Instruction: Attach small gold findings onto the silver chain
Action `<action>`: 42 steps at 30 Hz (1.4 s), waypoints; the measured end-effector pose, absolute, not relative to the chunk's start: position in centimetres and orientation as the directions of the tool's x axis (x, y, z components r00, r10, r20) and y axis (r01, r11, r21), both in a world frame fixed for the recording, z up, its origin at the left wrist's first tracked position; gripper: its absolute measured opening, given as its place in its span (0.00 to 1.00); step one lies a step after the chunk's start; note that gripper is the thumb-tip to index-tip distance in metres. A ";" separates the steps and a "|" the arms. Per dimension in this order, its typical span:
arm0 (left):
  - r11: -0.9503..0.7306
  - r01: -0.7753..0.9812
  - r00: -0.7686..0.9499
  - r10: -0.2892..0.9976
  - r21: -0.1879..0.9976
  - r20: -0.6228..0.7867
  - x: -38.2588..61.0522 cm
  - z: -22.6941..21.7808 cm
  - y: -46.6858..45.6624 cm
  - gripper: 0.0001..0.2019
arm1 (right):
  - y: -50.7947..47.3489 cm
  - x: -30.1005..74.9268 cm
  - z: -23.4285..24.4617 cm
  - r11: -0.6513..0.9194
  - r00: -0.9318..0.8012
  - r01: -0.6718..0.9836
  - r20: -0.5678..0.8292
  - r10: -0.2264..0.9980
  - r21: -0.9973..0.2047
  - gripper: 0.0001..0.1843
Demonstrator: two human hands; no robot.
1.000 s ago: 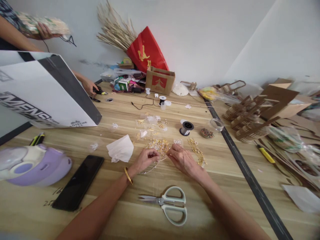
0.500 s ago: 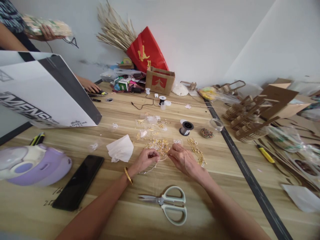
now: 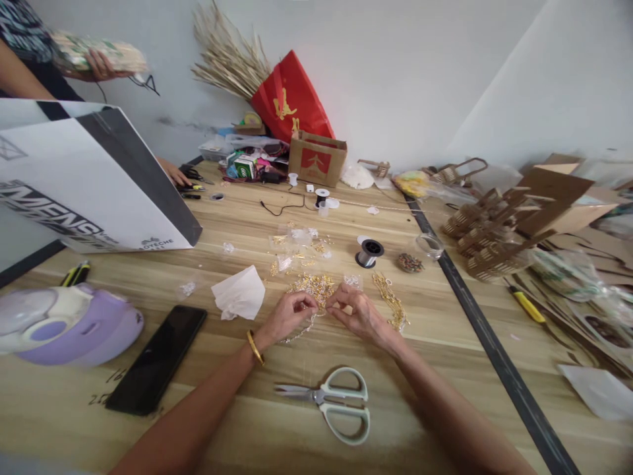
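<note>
My left hand (image 3: 291,313) pinches a beaded string (image 3: 301,334), which hangs below the fingers and curves onto the table. Close beside it, my right hand (image 3: 357,311) has thumb and forefinger pressed together; whatever lies between those tips is too small to make out. Just beyond both hands spreads a pile of gold and silver beads (image 3: 312,285). A gold chain (image 3: 390,300) lies to the right of my right hand, and a small bag of clear rings (image 3: 352,281) is behind it. Scissors (image 3: 324,399) with pale green handles rest nearer me.
A black phone (image 3: 157,359), a purple-white device (image 3: 89,326) and a white tissue (image 3: 242,293) lie left. Beyond the beads stand a wire spool (image 3: 369,253) and a glass jar (image 3: 429,246). Small woven baskets (image 3: 489,231) are right. Another person's hand (image 3: 173,173) reaches behind a white box (image 3: 99,185).
My right hand has turned slightly, its pinching fingertips now showing more clearly beside the left. The other person's hand at the back has drawn left, uncovering black-handled tools.
</note>
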State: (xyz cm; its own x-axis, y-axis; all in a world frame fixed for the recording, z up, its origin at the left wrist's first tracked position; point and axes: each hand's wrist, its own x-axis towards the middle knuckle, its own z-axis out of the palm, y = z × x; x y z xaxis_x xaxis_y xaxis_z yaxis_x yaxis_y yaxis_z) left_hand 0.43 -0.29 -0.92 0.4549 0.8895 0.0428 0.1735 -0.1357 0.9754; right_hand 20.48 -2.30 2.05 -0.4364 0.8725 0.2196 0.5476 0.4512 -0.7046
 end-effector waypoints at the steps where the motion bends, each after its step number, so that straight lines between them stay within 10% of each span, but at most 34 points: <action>1: -0.117 0.151 0.459 0.888 0.982 0.036 0.5 -0.9 -0.3 0.08 | -2.2 20.4 2.0 0.440 -0.434 0.527 0.215 0.875 -0.727 0.06; 42: 0.169 -0.040 0.431 0.892 0.985 -0.136 1.6 -0.8 -0.8 0.11 | -2.2 20.3 1.5 0.463 -0.413 0.592 0.245 0.877 -0.660 0.07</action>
